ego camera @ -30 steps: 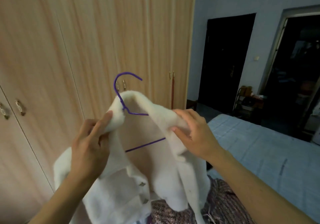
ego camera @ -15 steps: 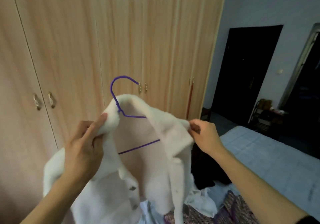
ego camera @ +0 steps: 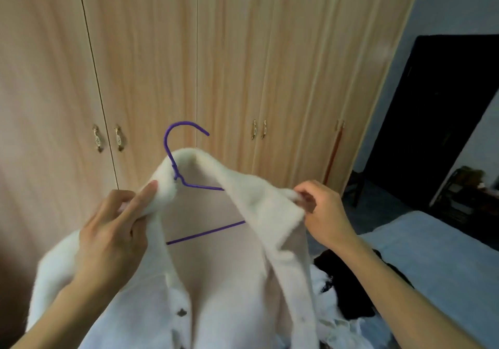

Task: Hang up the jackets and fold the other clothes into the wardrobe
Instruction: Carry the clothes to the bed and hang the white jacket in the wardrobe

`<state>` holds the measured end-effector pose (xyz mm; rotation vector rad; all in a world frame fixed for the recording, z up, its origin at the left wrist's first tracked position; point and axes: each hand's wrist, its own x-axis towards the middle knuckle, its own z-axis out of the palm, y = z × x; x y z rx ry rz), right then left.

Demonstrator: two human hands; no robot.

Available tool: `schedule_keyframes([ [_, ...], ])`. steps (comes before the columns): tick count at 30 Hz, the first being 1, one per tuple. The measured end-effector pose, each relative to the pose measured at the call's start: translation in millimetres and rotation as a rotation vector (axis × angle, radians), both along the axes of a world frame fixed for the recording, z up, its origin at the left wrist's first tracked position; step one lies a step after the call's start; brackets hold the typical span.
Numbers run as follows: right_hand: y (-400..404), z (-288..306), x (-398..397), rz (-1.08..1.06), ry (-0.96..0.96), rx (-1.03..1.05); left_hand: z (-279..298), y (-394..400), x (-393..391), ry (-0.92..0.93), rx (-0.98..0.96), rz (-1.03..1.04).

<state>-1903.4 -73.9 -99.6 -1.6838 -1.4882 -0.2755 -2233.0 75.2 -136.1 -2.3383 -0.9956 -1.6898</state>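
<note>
A fluffy white jacket (ego camera: 259, 208) with dark buttons hangs on a purple wire hanger (ego camera: 172, 154), held up in front of the wardrobe (ego camera: 229, 65). The hook sticks up above the collar, and the hanger's lower bar shows inside the open front. My left hand (ego camera: 113, 229) grips the jacket's left shoulder just below the hook. My right hand (ego camera: 321, 208) pinches the right shoulder edge of the jacket. The wardrobe doors are all closed.
A bed with a pale blue cover (ego camera: 432, 256) lies at the right. Black and white clothes (ego camera: 345, 289) are piled on it below my right arm. A dark doorway (ego camera: 437, 116) and a small shelf unit (ego camera: 469, 194) stand beyond the bed.
My view has turned left toward the wardrobe, and the jacket has come up with it. My right hand slid outward along the collar to the shoulder edge. The left hand kept its grip.
</note>
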Motion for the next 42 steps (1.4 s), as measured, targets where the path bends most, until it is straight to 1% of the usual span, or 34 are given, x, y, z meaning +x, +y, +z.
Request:
schedule_keyframes([
  [3, 31.9, -5.0, 0.5, 0.151, -0.071, -0.023, -0.7, 16.2, 11.5, -0.022, -0.025, -0.004],
  [6, 64.1, -3.7, 9.1, 0.241, -0.040, -0.057, 4.9, 30.9, 26.7, -0.065, -0.065, -0.015],
  [9, 96.1, 5.9, 16.3, 0.287, 0.030, -0.120, 9.9, 42.9, 43.0, -0.051, -0.050, 0.001],
  [11, 116.5, 8.4, 17.4, 0.315, 0.013, -0.151, 13.0, 51.9, 49.5, -0.055, -0.054, 0.020],
  [13, 136.1, 7.7, 17.0, 0.335, -0.050, -0.127, 13.0, 62.7, 50.1, -0.062, -0.068, 0.045],
  [17, 174.3, 4.1, 7.5, 0.391, -0.089, -0.051, 10.3, 87.5, 36.0, -0.031, -0.069, 0.064],
  [20, 206.3, 6.0, -7.0, 0.407, -0.076, -0.007, 6.9, 111.6, 21.2, -0.013, -0.047, 0.080],
  [24, 247.9, 12.1, -44.6, 0.464, -0.085, 0.052, 5.0, 145.9, 1.4, 0.033, 0.020, 0.040],
  [27, 285.7, 12.2, -74.9, 0.485, -0.051, 0.033, 4.9, 179.5, -20.5, 0.020, -0.001, 0.036],
  [28, 298.0, 13.5, -83.5, 0.508, -0.009, -0.012, 4.7, 192.0, -30.1, 0.019, -0.017, 0.045],
  [30, 314.5, 19.1, -102.0, 0.580, 0.153, -0.117, 3.3, 216.3, -51.4, 0.010, -0.038, 0.052],
  [31, 320.6, 21.4, -110.9, 0.610, 0.194, -0.137, 2.9, 227.5, -61.5, 0.001, -0.039, 0.054],
  [32, 325.7, 23.8, -120.4, 0.641, 0.190, -0.139, 2.3, 237.1, -70.6, -0.004, -0.039, 0.057],
  [33, 330.9, 25.6, -130.2, 0.664, 0.137, -0.138, 1.8, 244.7, -78.2, -0.003, -0.039, 0.060],
  [36, 352.7, 20.6, -155.5, 0.678, -0.122, -0.130, 0.2, 261.1, -94.6, 0.014, -0.018, 0.060],
  [38, 374.9, 13.8, -166.2, 0.657, -0.194, -0.133, -2.0, 272.7, -104.1, 0.022, -0.028, 0.060],
  [42, 416.5, 11.1, -183.0, 0.645, -0.254, -0.125, -5.8, 296.4, -118.1, 0.046, -0.044, 0.059],
])
